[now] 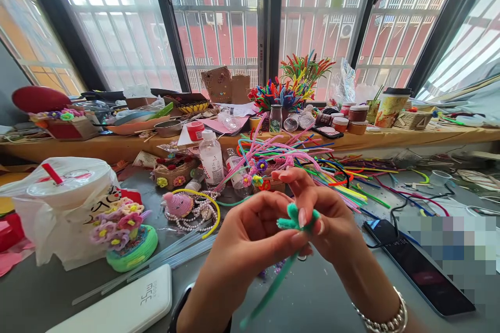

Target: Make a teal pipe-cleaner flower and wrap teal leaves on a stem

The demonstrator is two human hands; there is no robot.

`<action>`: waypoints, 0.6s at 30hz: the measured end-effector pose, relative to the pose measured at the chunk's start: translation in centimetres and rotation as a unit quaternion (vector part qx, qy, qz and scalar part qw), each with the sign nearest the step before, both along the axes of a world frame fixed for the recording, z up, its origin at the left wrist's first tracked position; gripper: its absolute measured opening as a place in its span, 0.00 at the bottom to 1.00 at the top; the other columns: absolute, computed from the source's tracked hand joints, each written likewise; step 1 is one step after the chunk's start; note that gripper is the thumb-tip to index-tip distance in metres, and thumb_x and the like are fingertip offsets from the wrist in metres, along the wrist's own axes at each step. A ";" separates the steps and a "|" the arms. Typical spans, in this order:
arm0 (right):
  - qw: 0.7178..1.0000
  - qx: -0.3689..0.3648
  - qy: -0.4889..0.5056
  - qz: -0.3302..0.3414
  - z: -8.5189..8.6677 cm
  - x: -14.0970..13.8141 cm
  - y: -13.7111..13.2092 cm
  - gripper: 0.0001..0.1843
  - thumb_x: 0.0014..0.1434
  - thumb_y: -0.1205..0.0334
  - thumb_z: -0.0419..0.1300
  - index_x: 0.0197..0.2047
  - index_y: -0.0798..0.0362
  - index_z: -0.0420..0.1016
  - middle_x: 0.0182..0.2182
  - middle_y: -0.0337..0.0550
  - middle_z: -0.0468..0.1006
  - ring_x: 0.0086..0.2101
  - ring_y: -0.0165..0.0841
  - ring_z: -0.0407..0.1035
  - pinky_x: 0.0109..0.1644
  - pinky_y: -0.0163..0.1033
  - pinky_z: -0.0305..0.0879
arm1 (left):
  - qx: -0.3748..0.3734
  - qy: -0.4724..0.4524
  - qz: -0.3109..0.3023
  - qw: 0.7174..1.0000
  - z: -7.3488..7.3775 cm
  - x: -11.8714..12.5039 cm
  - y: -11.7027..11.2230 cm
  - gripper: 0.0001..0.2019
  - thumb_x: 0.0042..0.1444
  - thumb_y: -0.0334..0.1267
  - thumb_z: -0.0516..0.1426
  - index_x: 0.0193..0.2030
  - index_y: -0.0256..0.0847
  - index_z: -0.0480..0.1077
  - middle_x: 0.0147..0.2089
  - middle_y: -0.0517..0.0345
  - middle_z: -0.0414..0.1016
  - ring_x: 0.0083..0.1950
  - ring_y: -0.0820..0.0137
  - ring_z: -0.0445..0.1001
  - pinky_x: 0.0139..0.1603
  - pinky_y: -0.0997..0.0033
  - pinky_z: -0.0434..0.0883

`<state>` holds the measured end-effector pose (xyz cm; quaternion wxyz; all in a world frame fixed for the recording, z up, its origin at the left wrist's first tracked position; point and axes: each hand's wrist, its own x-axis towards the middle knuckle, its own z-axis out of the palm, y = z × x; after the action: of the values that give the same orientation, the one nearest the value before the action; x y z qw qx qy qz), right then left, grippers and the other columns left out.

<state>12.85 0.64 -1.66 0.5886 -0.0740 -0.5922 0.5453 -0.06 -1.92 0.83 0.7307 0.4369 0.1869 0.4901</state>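
Note:
My left hand (246,242) and my right hand (332,223) meet in the middle of the view, just above the grey table (312,296). Both pinch a teal pipe cleaner (291,218); its upper end is bent into a small curl between my fingertips. The long tail of the pipe cleaner hangs down and to the left below my hands. My right index finger points up and left over the curl. A silver bracelet (385,320) circles my right wrist.
A heap of coloured pipe cleaners (312,166) lies behind my hands. A black phone (420,265) lies right, a white power bank (125,307) front left. A pipe-cleaner flower pot (125,237), a bagged drink cup (64,190) and a white bottle (211,156) stand left.

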 end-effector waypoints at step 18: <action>1.000 0.009 -0.001 -0.023 0.2 -0.3 -0.4 0.02 0.47 0.59 0.63 0.27 0.45 0.77 0.41 0.41 0.70 0.54 0.39 0.54 0.55 0.47 0.57 | 0.040 0.003 0.054 0.998 0.3 -0.1 -0.4 0.17 0.41 0.19 0.59 0.31 0.40 0.57 0.26 0.64 0.73 0.27 0.80 0.71 0.27 0.85 0.68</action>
<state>12.58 0.19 -1.43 0.6010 -0.0827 -0.5956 0.5265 -0.18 -2.33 1.14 0.6849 0.4564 0.1926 0.5343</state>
